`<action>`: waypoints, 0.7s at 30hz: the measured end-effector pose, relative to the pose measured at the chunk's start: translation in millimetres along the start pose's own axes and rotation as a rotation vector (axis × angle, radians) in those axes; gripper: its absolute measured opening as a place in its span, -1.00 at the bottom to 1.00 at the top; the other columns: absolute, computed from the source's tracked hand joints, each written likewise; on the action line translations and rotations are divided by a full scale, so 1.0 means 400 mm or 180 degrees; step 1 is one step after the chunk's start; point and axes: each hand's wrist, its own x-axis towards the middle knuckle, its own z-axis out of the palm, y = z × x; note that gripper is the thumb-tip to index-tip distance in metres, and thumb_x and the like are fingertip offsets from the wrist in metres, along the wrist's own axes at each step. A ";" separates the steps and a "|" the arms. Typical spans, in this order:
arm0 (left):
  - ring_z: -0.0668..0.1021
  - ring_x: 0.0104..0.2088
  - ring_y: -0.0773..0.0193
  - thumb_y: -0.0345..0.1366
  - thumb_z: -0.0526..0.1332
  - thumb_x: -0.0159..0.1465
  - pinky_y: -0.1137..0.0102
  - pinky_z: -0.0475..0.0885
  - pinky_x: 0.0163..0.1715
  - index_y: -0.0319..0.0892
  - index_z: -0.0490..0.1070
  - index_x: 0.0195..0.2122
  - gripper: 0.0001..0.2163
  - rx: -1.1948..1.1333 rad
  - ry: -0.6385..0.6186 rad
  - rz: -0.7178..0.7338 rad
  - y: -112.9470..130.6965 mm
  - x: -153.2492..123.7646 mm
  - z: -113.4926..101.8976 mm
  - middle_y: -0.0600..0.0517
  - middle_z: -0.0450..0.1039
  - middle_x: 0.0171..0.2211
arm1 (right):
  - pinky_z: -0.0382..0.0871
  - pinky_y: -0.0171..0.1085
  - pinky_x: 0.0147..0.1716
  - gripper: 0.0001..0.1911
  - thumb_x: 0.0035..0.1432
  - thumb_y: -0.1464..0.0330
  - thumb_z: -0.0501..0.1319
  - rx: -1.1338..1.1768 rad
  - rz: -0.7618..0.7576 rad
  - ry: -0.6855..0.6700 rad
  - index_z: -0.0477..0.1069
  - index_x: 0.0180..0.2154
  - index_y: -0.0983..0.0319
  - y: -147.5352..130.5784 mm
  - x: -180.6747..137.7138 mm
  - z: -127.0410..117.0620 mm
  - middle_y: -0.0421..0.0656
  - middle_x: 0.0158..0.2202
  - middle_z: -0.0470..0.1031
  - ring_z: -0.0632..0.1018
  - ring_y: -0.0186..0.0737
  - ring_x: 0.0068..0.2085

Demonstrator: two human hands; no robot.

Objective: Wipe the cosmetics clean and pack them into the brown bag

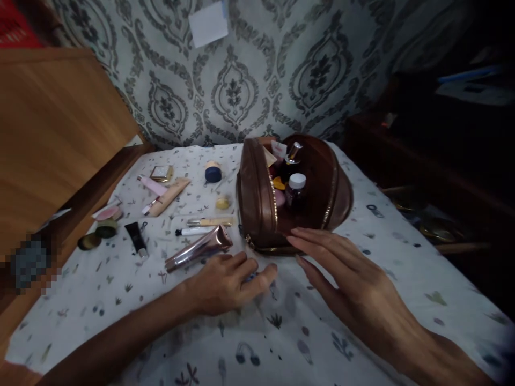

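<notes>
A brown zip-up cosmetic bag point(257, 209) lies open on a white patterned cloth point(354, 332), with small bottles point(296, 187) and other items inside. My right hand point(346, 273) hovers just in front of the bag, fingers stretched out and together, holding nothing. My left hand point(225, 281) rests on the cloth beside the bag's near corner, fingers curled over something small and bluish that I cannot make out. A rose-metallic tube point(199, 249) lies just beyond my left hand.
Cosmetics are scattered left of the bag: a beige tube point(167, 197), a pink tube point(152, 185), a black tube point(135, 238), a white pen point(195, 231), a blue-lidded jar point(213, 172), a gold compact point(161, 172). A wooden board point(60, 134) stands at left; patterned wallpaper behind.
</notes>
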 end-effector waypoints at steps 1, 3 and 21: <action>0.54 -0.36 0.26 -0.43 0.00 0.41 0.43 0.45 -0.48 -0.30 0.22 0.12 -0.73 0.0019 -0.0024 -0.0079 0.002 -0.013 0.006 -0.01 0.45 -0.36 | 0.50 -0.11 0.03 -0.69 0.31 0.49 0.13 -0.0018 0.0016 0.0054 0.39 0.07 0.26 -0.003 0.002 0.004 0.00 -0.02 0.56 0.57 -0.11 0.02; 0.54 -0.33 0.24 -0.45 -0.01 0.41 0.41 0.47 -0.43 -0.30 0.25 0.10 -0.73 0.0022 -0.0021 -0.0255 -0.001 -0.038 0.026 -0.02 0.46 -0.36 | 0.50 -0.13 0.00 -0.71 0.31 0.48 0.13 -0.0072 0.0032 0.0152 0.40 0.04 0.26 -0.011 0.007 0.014 0.00 -0.05 0.56 0.57 -0.11 -0.01; 0.55 -0.11 0.15 -0.30 0.07 0.38 0.28 0.50 -0.14 -0.26 0.38 -0.10 -0.81 -0.0644 -0.0131 -0.1025 -0.043 -0.090 0.116 -0.12 0.51 -0.16 | 0.54 -0.05 -0.05 -0.73 0.29 0.49 0.12 0.0690 -0.0350 0.0188 0.44 -0.02 0.19 -0.138 0.054 0.184 -0.02 -0.08 0.56 0.55 -0.07 0.00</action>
